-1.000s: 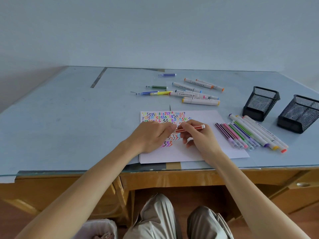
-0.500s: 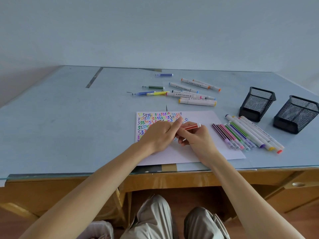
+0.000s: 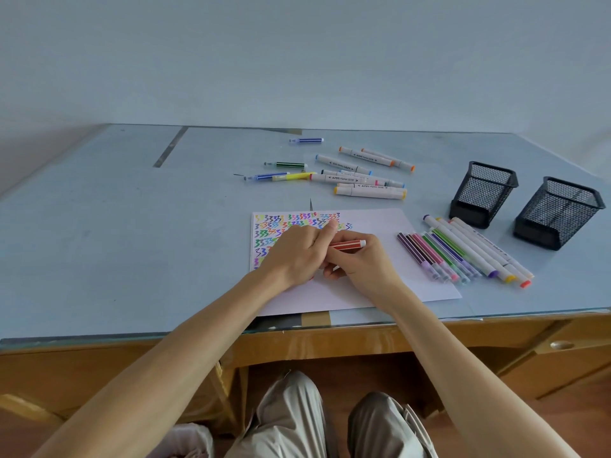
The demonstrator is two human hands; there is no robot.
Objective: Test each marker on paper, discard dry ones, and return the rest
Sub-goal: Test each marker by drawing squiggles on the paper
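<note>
Right hand [image 3: 365, 264] grips a red marker [image 3: 347, 244] over the paper [image 3: 380, 285]; left hand [image 3: 297, 256] covers its tip end, fingers curled, the grasp hard to see. Squiggles are partly hidden under the hands. Blue-grey tabletop [image 3: 115, 242] meets a plain wall.

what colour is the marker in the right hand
Red with thin stripes and a white end, in the head view: marker, gripped by the right hand.
</note>
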